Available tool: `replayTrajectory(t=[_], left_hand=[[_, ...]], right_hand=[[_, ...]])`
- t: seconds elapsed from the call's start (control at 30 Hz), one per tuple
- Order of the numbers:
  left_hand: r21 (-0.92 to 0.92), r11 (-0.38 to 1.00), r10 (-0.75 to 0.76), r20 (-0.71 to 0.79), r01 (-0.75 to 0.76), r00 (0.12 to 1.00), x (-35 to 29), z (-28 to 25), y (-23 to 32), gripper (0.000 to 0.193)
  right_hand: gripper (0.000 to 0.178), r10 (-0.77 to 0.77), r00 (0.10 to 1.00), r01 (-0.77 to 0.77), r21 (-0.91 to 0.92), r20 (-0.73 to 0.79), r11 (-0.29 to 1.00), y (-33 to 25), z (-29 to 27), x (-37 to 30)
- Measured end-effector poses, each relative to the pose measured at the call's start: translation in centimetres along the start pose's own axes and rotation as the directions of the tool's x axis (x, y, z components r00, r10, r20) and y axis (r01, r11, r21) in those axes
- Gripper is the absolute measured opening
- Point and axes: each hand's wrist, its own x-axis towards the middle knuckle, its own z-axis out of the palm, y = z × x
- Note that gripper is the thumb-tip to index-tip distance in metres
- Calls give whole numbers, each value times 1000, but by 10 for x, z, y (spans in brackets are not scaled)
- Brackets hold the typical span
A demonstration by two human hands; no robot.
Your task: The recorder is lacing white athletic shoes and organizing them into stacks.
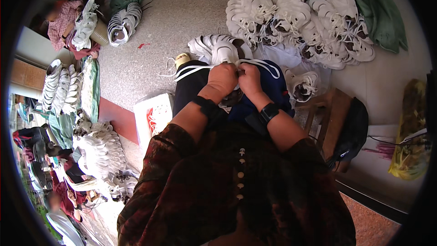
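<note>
Over my lap, my left hand (pixel 221 80) and my right hand (pixel 250 79) are closed, fingertips nearly touching. Both pinch a white shoelace (pixel 193 67), whose loops spread out to either side across my legs. The lace belongs to a white shoe upper (pixel 224 50) just beyond my fingers. Other white uppers (pixel 202 45) lie close beside it. Hidden by my fingers is the exact spot where the lace is gripped. A dark blue cloth (pixel 273 79) covers my lap under the right hand.
A big pile of white shoe uppers (pixel 291 13) lies ahead right, next to a green sack (pixel 378 13). Near my left leg stands a white container (pixel 154 111) with laces. A wooden stool (pixel 330 118) with a black bag (pixel 357 127) is on the right. Several people sit at left among more uppers.
</note>
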Motion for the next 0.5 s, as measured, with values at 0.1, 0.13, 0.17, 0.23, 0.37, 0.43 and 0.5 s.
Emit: replayTrajectory(t=[0.1,0.13,0.17,0.23,0.37,0.43,0.5], left_hand=[[29,1000,-13,60,11,998,-13,-12,-8,14],[15,1000,10,87,-11,996,-19,-20,-14,14],[-36,999,23,87,-20,996,-26,-29,-19,14],[-336,941,-13,111,50,994,-37,-39,-38,12],[-701,607,-333,201,373,921,-39,-40,-68,7],[-760,521,-378,203,389,903,-36,-31,-75,5],[-872,364,-410,165,326,897,-29,-21,-76,2]], right_hand=[[13,-5,1000,6,-33,26,999,-1,-2,-2],[13,-5,1000,6,-38,26,999,-4,-5,-2],[8,13,999,-9,-72,47,997,-7,-6,-3],[4,23,997,-15,-109,78,994,-15,-7,-2],[2,-282,958,279,50,49,959,-30,1,10],[4,-334,925,320,104,179,942,-33,8,14],[4,-283,918,298,-13,278,954,-34,16,15]])
